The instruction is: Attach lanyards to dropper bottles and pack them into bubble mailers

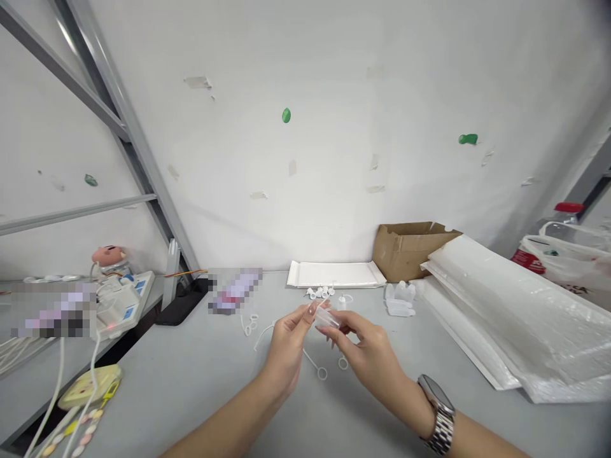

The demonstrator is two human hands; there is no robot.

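Observation:
Both my hands meet above the grey table. My right hand (370,346) pinches a small translucent plastic bottle (328,319), which lies tilted between thumb and fingers. My left hand (287,346) is closed at the bottle's left end, thumb against the fingers; a thin pale piece seems to show at its fingertips, too small to name. Below the hands a white strap with a ring (322,373) lies on the table, its other end hidden behind my left hand. A second white ring (343,363) shows partly under my right hand.
Small white caps (321,292) cluster behind my hands, near a white flat tray (334,275). Several translucent bottles (400,299) lie to the right, before a cardboard box (408,251) and bubble-wrap sheets (515,324). White looped straps (251,324) and a power strip (124,305) are leftward.

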